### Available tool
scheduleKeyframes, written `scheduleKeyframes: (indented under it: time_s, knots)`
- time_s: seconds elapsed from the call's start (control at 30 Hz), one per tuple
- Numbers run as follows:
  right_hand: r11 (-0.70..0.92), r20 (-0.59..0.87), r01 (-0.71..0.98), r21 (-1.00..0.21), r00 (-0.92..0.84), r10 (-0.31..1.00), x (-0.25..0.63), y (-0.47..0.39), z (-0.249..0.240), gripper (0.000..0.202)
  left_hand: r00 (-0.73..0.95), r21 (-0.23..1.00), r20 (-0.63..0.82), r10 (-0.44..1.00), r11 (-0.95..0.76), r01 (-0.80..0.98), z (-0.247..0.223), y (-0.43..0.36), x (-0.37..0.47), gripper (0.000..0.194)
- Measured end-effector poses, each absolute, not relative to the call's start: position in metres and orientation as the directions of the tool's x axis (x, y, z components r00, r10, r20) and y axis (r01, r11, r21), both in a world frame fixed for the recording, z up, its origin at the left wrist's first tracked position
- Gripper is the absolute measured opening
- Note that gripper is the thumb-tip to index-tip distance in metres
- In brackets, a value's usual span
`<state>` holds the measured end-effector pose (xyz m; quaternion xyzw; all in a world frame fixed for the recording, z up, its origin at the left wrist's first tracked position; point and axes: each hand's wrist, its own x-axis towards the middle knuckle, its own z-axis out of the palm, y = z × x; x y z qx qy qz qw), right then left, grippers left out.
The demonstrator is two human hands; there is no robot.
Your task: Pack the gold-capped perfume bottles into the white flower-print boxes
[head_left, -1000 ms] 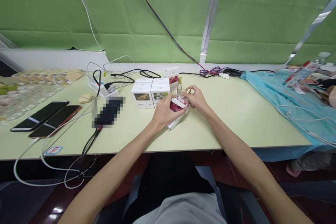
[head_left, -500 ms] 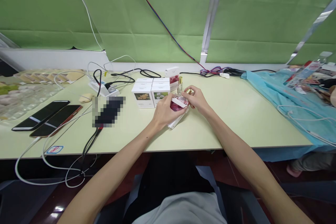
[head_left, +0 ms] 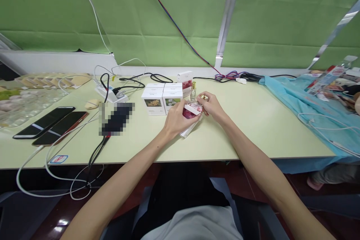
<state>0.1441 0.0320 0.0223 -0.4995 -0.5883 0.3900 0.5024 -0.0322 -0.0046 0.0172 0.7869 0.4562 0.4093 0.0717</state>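
Note:
My left hand (head_left: 174, 117) is wrapped round a small white box (head_left: 189, 114) with a red flower picture, tilted just above the table. At the box's upper end, my right hand (head_left: 212, 106) pinches a small gold-capped bottle (head_left: 203, 98); the fingers hide most of it, and how far it sits in the box I cannot tell. Just behind my hands stands another clear glass bottle (head_left: 193, 90) with a gold cap. To the left, several white boxes (head_left: 153, 107) with flower pictures stand grouped together. One more white box with red flowers (head_left: 186, 83) stands behind them.
Phones (head_left: 60, 127), a power strip (head_left: 111, 95) and tangled cables lie on the left of the table. Clear plastic trays (head_left: 36, 108) fill the far left. At the right, a blue sheet (head_left: 306, 105) carries a plastic bottle (head_left: 329, 78) and a white cable.
Almost nothing differs. The gold-capped bottle in my right hand shows slightly less of its cap, while both hands stay at the box.

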Motion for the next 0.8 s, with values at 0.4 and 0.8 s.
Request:
scheduleKeyframes:
  time_s: [0.4,0.8]
  knots:
    - [0.219,0.231,0.206,-0.954,0.035,0.972,0.1439,0.0318,0.0247,0.028,0.255,0.488,0.591,0.765,-0.591,0.643,0.0164,-0.0041,-0.0321,0.044]
    - [0.219,0.235,0.142,-0.965,0.109,0.966,0.1426,0.0324,0.0202,0.029,0.25,0.503,0.585,0.772,-0.587,0.634,0.0162,-0.0043,-0.0317,0.045]
